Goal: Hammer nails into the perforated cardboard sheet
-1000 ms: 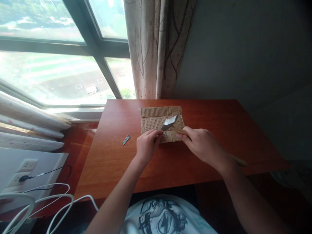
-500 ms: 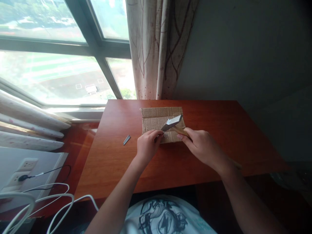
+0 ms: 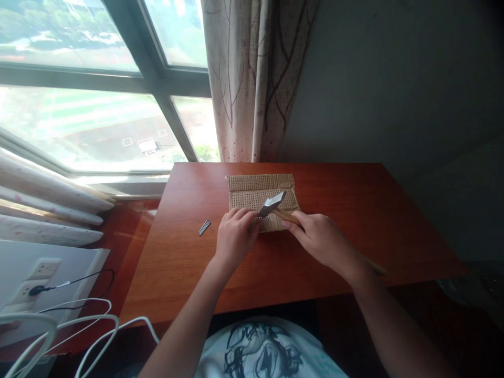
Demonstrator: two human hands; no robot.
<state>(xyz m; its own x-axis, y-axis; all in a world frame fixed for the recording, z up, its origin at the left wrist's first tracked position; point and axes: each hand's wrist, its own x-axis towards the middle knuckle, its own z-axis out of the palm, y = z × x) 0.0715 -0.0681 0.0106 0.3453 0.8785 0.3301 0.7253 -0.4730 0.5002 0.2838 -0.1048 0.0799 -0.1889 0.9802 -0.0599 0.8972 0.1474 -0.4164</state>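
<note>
My right hand (image 3: 317, 231) grips the wooden handle of a hammer (image 3: 272, 203), holding it well up toward the head; the handle's far end shows past my wrist. The grey metal head hangs low over a folded, perforated piece of cardboard (image 3: 255, 199), its lower tip close by the fingers of my left hand. My left hand (image 3: 236, 233) is closed in a pinch at the cardboard's near left part. What its fingertips hold is hidden. Left of that hand, several thin grey nails (image 3: 204, 227) lie side by side.
The cardboard and nails rest on a reddish-brown wooden table (image 3: 177, 278). Beyond its far edge hangs a patterned curtain (image 3: 242, 105) beside a window. White cables (image 3: 114, 331) loop at the lower left, near a wall socket (image 3: 25, 290) with a black plug.
The hammer head has come down and a little to the left, nearer my left fingers. My right hand has shifted slightly left with it; my left hand has moved a little left.
</note>
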